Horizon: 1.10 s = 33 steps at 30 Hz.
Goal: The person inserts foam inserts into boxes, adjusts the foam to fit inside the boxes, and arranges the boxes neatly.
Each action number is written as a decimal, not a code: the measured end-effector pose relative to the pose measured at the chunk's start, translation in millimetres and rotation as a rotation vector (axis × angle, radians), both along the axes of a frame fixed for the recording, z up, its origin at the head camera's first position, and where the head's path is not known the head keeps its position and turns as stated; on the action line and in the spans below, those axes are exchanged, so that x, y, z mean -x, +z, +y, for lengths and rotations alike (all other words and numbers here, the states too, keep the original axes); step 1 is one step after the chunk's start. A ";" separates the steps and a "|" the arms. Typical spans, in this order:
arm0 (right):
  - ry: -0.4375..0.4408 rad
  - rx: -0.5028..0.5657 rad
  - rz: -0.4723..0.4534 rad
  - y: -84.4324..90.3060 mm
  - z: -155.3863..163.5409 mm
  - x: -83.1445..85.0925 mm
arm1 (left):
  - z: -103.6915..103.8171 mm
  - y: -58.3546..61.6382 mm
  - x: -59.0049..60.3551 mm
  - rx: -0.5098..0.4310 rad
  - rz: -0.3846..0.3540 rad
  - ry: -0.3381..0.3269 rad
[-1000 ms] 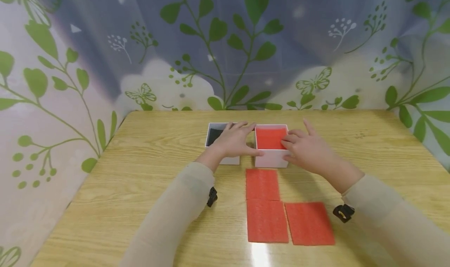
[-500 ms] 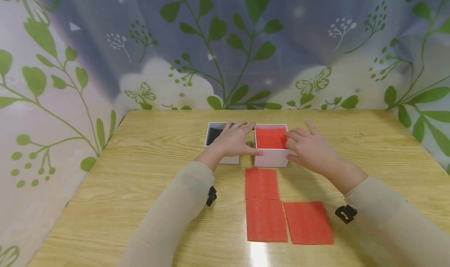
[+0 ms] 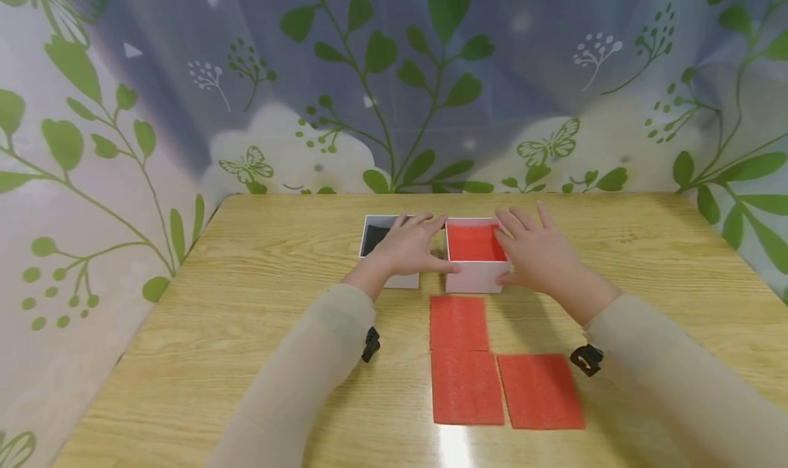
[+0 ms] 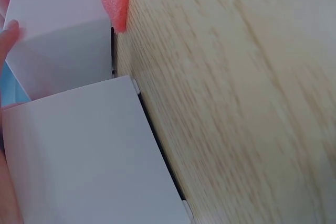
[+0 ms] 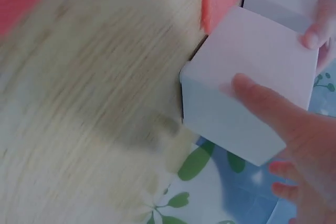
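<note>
Two open white boxes stand side by side on the wooden table. The right box (image 3: 474, 277) has red square pieces (image 3: 473, 242) inside, and the left box (image 3: 403, 282) holds something black (image 3: 375, 238). My left hand (image 3: 411, 245) reaches over the left box and grips the right box's left side, its thumb on the front face. On the opposite side my right hand (image 3: 540, 252) holds the same box. Its thumb (image 5: 262, 100) lies on the front face in the right wrist view, with the fingers at the right and back rim. The box's back is hidden in the head view.
Three red foam-like squares lie flat in front of the boxes: one (image 3: 458, 323) nearest them, another (image 3: 468, 387) touching it below, and a third (image 3: 542, 391) to the right. A leaf-patterned curtain (image 3: 406, 133) hangs behind the table (image 3: 246, 304).
My right hand first drew back slightly from the right box's rim, then moved forward, its fingers now farther back along the box's right side. The left hand and squares stayed put.
</note>
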State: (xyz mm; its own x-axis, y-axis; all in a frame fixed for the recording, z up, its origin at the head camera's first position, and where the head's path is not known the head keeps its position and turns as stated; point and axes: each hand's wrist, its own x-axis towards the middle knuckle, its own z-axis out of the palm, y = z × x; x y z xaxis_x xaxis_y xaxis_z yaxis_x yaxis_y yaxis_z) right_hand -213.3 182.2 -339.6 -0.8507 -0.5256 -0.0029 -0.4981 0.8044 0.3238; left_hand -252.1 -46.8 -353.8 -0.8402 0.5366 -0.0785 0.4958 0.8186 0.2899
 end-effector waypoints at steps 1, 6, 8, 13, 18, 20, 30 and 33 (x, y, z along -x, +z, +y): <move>-0.016 -0.016 -0.017 0.3 -1.5 0.7 | 0.1 -0.2 0.0 -0.001 0.001 -0.002; -0.061 0.029 -0.100 -2.0 -3.6 4.4 | 2.5 -1.7 1.2 -0.010 0.009 -0.010; -0.063 0.089 -0.133 -2.4 -1.8 5.8 | 3.4 -1.8 1.6 -0.011 0.014 -0.011; -0.110 0.181 -0.226 -2.4 -3.5 10.3 | 2.7 -1.0 0.5 0.006 0.020 -0.009; -0.142 0.191 -0.266 -5.1 -8.9 13.4 | 2.9 -0.7 0.2 0.005 0.018 -0.013; -0.128 0.186 -0.256 -5.7 -10.1 14.0 | 3.2 -0.5 0.7 0.005 0.022 -0.013; 0.017 0.240 -0.240 -11.9 -18.7 15.6 | 1.4 0.5 0.2 0.014 0.032 -0.004; 0.018 0.280 -0.262 -13.6 -20.5 19.1 | 0.8 -0.7 0.3 0.015 0.026 -0.006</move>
